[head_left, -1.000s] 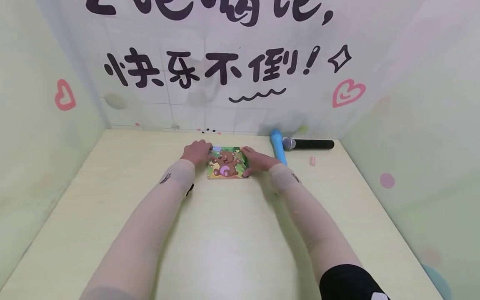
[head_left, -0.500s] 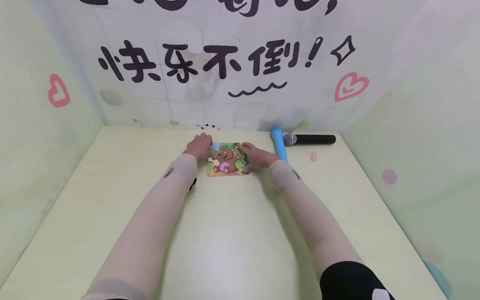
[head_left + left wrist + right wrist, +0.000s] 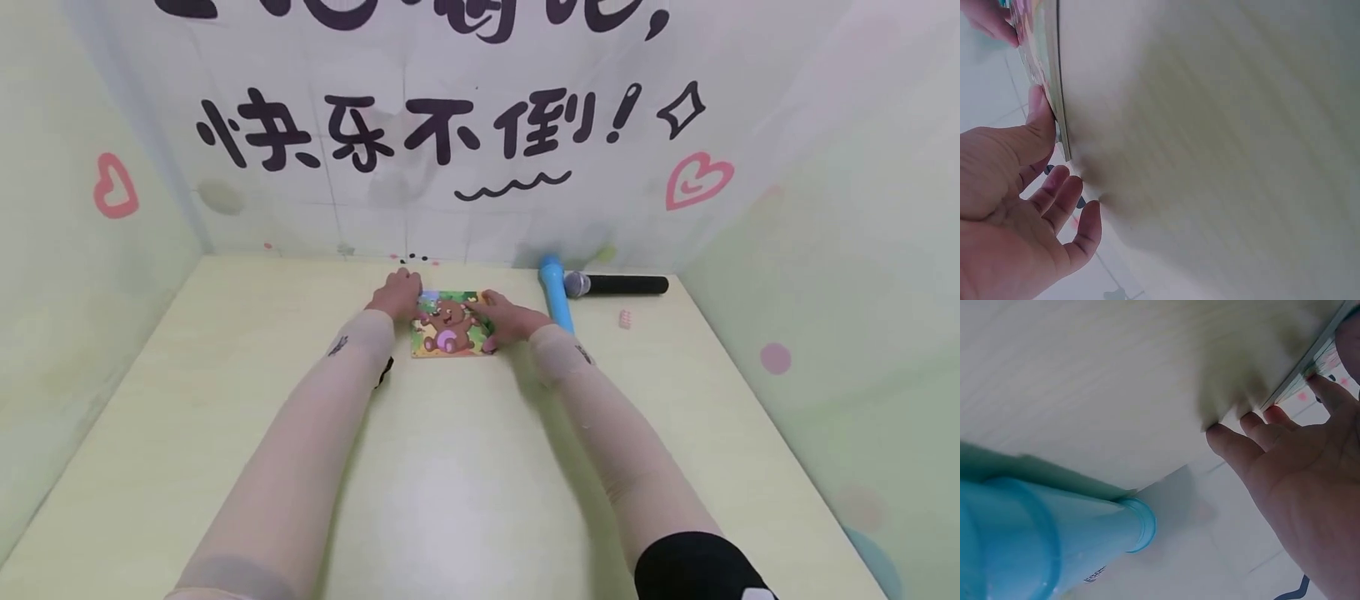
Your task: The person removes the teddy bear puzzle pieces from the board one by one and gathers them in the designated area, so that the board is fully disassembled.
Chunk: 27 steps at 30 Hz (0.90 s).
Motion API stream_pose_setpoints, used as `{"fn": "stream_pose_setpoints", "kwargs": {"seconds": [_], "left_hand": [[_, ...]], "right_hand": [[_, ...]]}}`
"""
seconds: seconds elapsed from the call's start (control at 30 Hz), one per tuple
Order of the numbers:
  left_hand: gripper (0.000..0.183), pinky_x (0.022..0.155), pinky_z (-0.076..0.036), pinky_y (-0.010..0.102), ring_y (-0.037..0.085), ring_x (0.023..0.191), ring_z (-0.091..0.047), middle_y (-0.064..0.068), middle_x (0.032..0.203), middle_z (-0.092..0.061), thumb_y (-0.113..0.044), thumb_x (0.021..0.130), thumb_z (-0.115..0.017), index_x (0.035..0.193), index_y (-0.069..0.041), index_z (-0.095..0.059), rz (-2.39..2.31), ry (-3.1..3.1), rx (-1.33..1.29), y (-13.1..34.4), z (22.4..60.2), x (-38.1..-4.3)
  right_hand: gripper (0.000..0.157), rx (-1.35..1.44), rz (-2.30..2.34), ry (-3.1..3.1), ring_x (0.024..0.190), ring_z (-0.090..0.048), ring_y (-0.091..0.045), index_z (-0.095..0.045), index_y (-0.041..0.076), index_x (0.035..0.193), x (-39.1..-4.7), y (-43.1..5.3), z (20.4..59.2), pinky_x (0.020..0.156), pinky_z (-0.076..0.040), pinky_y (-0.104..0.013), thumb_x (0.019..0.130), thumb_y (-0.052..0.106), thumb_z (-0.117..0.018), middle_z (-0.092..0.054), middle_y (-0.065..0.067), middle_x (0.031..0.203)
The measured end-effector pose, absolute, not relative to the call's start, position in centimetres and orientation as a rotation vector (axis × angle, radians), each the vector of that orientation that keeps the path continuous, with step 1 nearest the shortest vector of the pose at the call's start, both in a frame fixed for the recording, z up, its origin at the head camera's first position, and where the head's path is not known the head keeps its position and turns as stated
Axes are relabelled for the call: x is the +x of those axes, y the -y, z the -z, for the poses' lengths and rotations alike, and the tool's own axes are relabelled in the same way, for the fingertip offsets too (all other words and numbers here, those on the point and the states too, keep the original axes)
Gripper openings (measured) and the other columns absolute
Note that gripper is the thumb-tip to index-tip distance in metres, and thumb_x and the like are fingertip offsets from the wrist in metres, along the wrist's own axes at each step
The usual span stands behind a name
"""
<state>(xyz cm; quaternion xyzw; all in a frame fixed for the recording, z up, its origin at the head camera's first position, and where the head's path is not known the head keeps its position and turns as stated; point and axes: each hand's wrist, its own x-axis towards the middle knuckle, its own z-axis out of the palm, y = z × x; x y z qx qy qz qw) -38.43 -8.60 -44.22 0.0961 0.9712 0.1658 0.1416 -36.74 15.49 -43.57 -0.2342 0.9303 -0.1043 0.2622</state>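
Observation:
A square board (image 3: 447, 333) with a brown cartoon bear lies flat on the table, with both hands at its sides; it looks like a puzzle. My left hand (image 3: 397, 294) is at its left edge. In the left wrist view the left thumb (image 3: 1040, 119) presses on the board's edge, and the other fingers bend loosely down to the tabletop. My right hand (image 3: 512, 319) spans the board's right side, index finger over the picture and thumb near the front corner. In the right wrist view several fingertips (image 3: 1215, 429) rest on the table beside the board.
A blue microphone (image 3: 556, 296) lies close to the right hand. Behind it to the right are a black microphone (image 3: 626, 285) and a small pink block (image 3: 626, 319). The back wall (image 3: 300, 225) rises just beyond the board, and side walls bound the table.
The right index finger has moved left from the board's edge onto the picture. The left hand stays at the left edge, and the board keeps nearly the same place.

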Motion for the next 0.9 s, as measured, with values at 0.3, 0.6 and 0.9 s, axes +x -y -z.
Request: {"fn": "stream_pose_setpoints", "kwargs": {"seconds": [0.3,0.6,0.9], "left_hand": [[0.052,0.103,-0.043,0.056,0.038,0.127,-0.037,0.022,0.138,-0.035,-0.025,0.091,-0.077,0.126,0.0,-0.048,-0.498,-2.85,0.319,8.0,43.5,-37.4],[0.057,0.105,-0.043,0.053,0.038,0.129,-0.043,0.021,0.138,-0.042,-0.025,0.092,-0.075,0.136,-0.001,-0.047,-0.507,-2.833,0.338,8.7,43.5,-37.1],[0.059,0.105,-0.044,0.048,0.032,0.12,-0.053,0.018,0.129,-0.057,-0.026,0.088,-0.081,0.134,0.001,-0.057,-0.487,-2.876,0.356,9.0,43.2,-37.0]], "right_hand": [[0.09,-0.601,0.239,-2.536,0.155,0.001,-0.036,-0.013,0.029,0.164,-36.9,-15.9,43.6,0.119,-0.02,-0.06,0.096,0.029,-0.071,0.006,-0.014,0.169],[0.092,-0.6,0.257,-2.521,0.154,-0.001,-0.038,-0.012,0.03,0.164,-36.6,-15.3,43.5,0.119,-0.021,-0.06,0.095,0.031,-0.072,0.008,-0.014,0.169],[0.09,-0.597,0.268,-2.519,0.155,0.001,-0.037,-0.011,0.032,0.164,-36.3,-15.1,43.5,0.119,-0.019,-0.06,0.096,0.03,-0.07,0.009,-0.013,0.169]]}}
